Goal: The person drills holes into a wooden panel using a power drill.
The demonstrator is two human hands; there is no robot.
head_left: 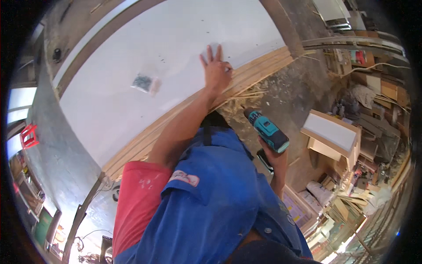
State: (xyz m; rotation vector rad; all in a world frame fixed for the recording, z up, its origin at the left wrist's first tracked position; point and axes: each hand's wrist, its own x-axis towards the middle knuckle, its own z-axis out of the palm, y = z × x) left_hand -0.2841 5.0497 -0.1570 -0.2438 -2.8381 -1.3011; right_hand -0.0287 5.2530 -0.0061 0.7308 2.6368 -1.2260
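My left hand (217,75) rests over the edge of a large white panel (189,35), with three fingers spread on its surface. Its forefinger and thumb curl together in a pinch; whatever they hold, if anything, is too small to make out. To the right, my right hand (277,159) grips a teal and black cordless drill (267,129) by the handle. The drill's bit points up and left, towards the panel's edge, apart from it. A clear plastic bag of small dark screws (142,82) lies on the panel, left of my left hand.
Layered wooden strips (250,72) run along the panel's near edge. Several tiny dark pieces lie scattered on the panel. At right, a small wooden cabinet or drawer unit (329,132) stands among wood offcuts (343,207). A red stool (29,136) stands at far left.
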